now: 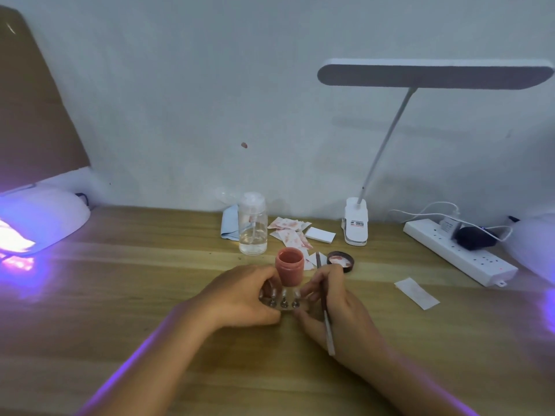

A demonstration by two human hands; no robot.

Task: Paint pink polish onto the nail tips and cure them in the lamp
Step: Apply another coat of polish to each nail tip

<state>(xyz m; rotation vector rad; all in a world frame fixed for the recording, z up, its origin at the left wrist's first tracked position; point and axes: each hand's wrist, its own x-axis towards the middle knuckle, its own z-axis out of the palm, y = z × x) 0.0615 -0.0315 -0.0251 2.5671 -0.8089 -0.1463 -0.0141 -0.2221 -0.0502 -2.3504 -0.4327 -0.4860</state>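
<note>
A small clear holder with nail tips (283, 300) sits on the wooden table (150, 265) between my two hands. My left hand (243, 295) grips its left end with curled fingers. My right hand (333, 307) touches its right end and holds a thin brush (326, 313) that runs back over the hand. An open jar of pink polish (290, 266) stands just behind the holder. The curing lamp (36, 220) glows violet at the far left edge.
The jar's lid (341, 260) lies right of the jar. A clear pump bottle (253, 223), stained paper wipes (289, 232) and a white pad (320, 235) sit behind. A clip desk lamp (356, 222) and a power strip (459, 253) are at the right.
</note>
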